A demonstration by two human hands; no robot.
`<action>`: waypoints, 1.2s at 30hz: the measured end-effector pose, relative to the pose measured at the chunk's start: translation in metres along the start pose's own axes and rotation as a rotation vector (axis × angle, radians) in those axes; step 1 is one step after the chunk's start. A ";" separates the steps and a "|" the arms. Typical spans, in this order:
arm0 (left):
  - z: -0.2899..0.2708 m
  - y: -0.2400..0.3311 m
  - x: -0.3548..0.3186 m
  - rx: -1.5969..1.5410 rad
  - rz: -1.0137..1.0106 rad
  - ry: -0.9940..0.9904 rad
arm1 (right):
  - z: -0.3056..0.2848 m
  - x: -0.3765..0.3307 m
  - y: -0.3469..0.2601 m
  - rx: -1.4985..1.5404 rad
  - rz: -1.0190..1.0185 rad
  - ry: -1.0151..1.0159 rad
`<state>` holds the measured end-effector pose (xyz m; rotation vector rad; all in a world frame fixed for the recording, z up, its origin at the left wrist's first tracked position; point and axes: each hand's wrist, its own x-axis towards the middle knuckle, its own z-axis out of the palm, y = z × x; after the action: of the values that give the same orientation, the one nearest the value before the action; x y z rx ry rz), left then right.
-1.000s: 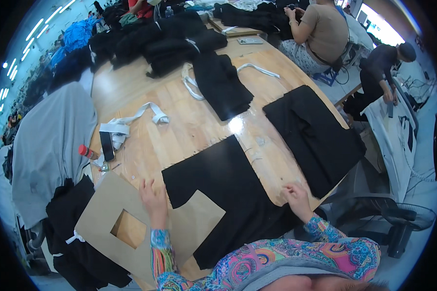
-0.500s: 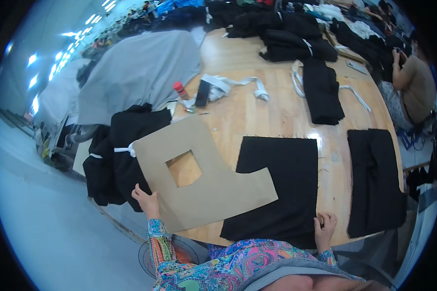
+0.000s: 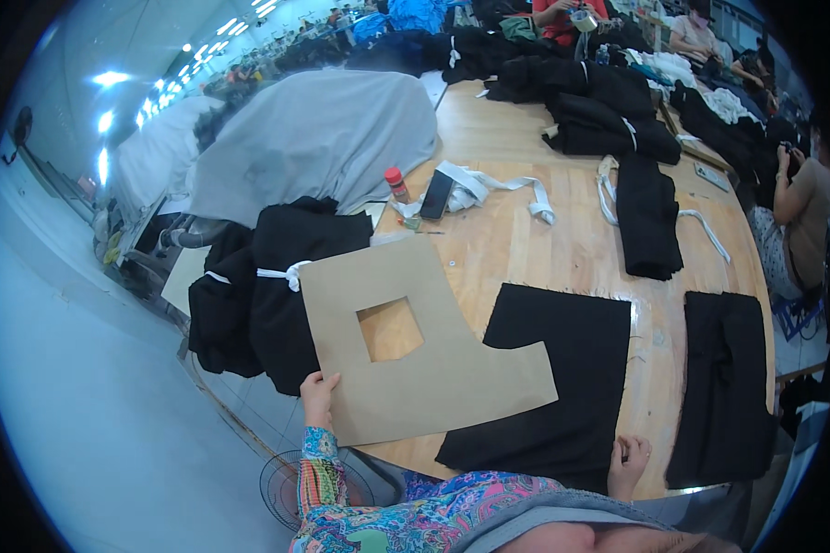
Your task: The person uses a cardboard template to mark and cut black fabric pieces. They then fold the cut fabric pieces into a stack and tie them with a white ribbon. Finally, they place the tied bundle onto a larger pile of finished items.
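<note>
Head view, 1 item: I log left hand (image 3: 318, 394) pinching cardboard pattern (image 3: 415, 341) at its near corner; long axis runs up-right from the hand, overlapping black fabric (image 3: 563, 369). Right hand (image 3: 629, 461) loosely curled, holding nothing I can see, on that fabric's near edge.

Matt brown cardboard template (image 3: 433, 359), matt black cloth panel (image 3: 553, 378), smooth glossy wooden table (image 3: 535, 258), grey cloth cover (image 3: 314, 138)
</note>
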<state>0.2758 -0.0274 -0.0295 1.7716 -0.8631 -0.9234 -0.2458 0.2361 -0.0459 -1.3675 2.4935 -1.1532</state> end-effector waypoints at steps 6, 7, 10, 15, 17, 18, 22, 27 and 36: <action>-0.001 0.112 -0.030 0.218 0.573 -0.132 | -0.001 -0.001 0.003 0.006 0.025 0.051; -0.009 0.131 -0.031 0.251 0.652 -0.049 | -0.003 -0.004 0.003 -0.027 0.014 0.062; -0.050 0.158 0.017 -0.094 0.686 0.116 | -0.001 0.002 -0.001 -0.039 0.002 0.029; -0.067 0.184 0.110 -0.338 0.364 0.230 | -0.010 0.013 -0.005 -0.002 0.048 -0.015; -0.065 0.174 0.159 -0.363 0.356 0.216 | -0.019 0.016 -0.017 -0.043 -0.002 0.039; -0.055 0.168 0.180 -0.379 0.309 0.256 | -0.023 0.013 -0.022 -0.071 -0.030 0.071; -0.054 0.135 0.249 0.579 0.711 0.381 | -0.030 -0.011 -0.037 -0.140 -0.137 -0.024; -0.010 0.136 0.230 0.191 0.408 0.320 | -0.048 -0.038 -0.004 -0.273 -0.106 0.013; 0.064 0.191 0.070 -0.033 0.848 0.436 | -0.101 0.081 0.068 -0.195 -0.029 0.338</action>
<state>0.2230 -0.1750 0.1156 1.2915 -1.1421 0.0025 -0.3814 0.2557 0.0050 -1.3540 2.8972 -1.2703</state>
